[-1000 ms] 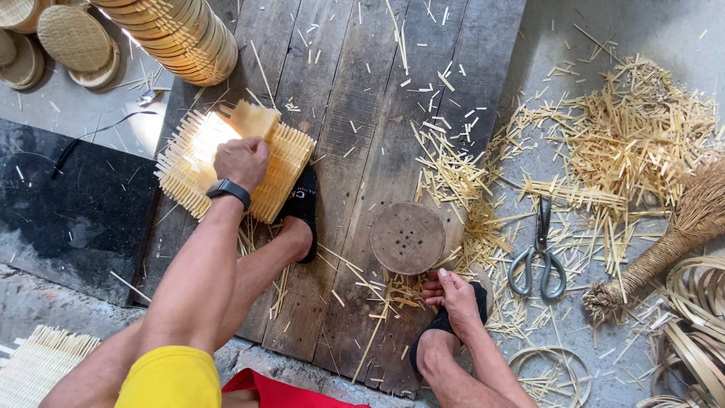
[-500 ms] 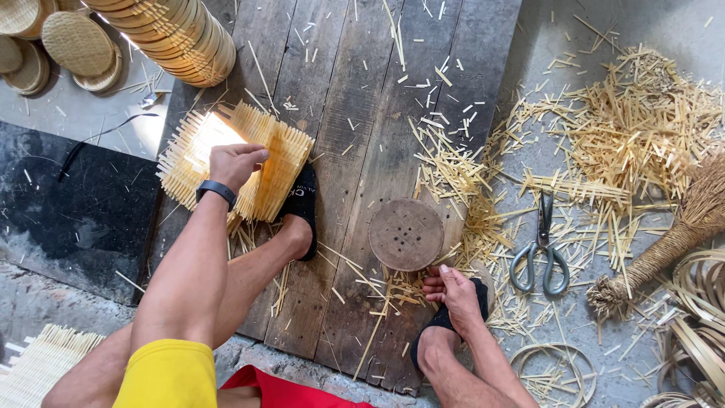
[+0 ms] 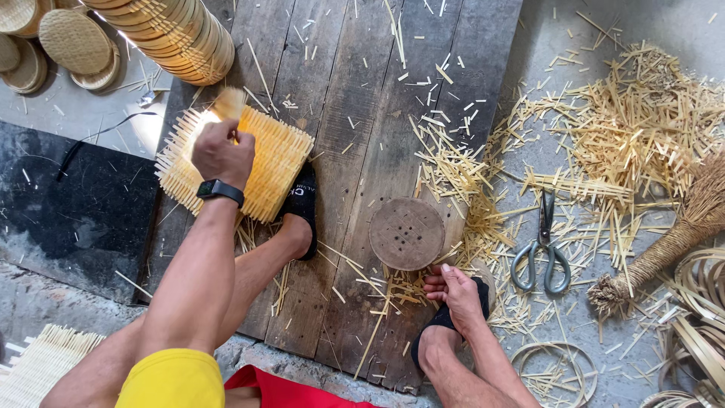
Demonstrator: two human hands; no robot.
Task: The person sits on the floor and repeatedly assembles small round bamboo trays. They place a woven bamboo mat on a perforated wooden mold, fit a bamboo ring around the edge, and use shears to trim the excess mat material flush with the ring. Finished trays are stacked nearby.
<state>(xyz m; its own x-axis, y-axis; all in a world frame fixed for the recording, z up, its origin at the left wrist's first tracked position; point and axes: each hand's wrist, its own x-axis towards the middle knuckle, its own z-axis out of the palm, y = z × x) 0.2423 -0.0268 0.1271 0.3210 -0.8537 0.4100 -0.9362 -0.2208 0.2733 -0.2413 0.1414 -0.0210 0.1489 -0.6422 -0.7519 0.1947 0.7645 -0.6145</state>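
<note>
My left hand [image 3: 223, 155], with a black watch on its wrist, is closed around a pale flat bamboo piece [image 3: 229, 102] and presses on a square woven bamboo mat [image 3: 281, 168]. The mat lies on dark wooden planks [image 3: 340, 98], its near edge under my left foot in a black sandal [image 3: 302, 208]. My right hand [image 3: 457, 293] rests low on my right foot, fingers loose and holding nothing. It sits just below a round wooden disc [image 3: 406, 233] with small holes, among loose bamboo slivers.
Scissors [image 3: 540, 248] lie right of the disc on the grey floor amid bamboo scraps [image 3: 634, 128]. A straw broom [image 3: 680, 234] and coiled bamboo rings [image 3: 698, 310] are at the right. A stack of baskets [image 3: 177, 34] and round woven lids [image 3: 72, 41] are at the top left.
My left hand has slid a little to the left across the woven mat with the bamboo piece in it. The right hand stays by the disc.
</note>
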